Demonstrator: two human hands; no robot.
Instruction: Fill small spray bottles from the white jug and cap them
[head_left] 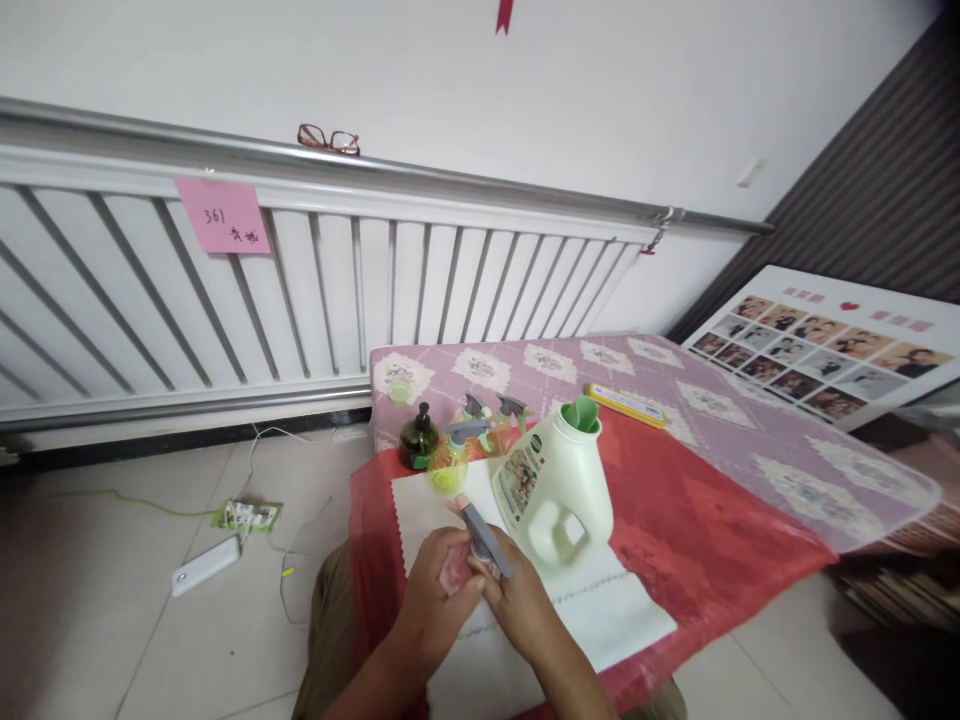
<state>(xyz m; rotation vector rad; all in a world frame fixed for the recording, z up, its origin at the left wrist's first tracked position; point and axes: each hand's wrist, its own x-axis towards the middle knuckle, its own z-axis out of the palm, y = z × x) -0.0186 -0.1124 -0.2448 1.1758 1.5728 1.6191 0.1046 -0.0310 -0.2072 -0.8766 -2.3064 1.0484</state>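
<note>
Both hands meet around a small spray bottle (454,570) with a pinkish, see-through body and a grey trigger head. My left hand (431,592) is closed round the body. My right hand (521,600) is closed at the neck, under the trigger head (486,540). Just beyond stands a yellow spray bottle (448,468) with a grey head, upright. Close to my right hand is a big pale-green jug (585,480) with a label and an uncapped mouth. Farther back are a dark green pump bottle (418,440) and two more spray bottles, partly hidden.
White paper or cloth (630,620) lies on a red sheet (690,520) over a low table with a purple patterned cover (622,357). A yellow box (627,405) lies behind the jug. On the left floor are a power strip (251,515) and a white device (206,566).
</note>
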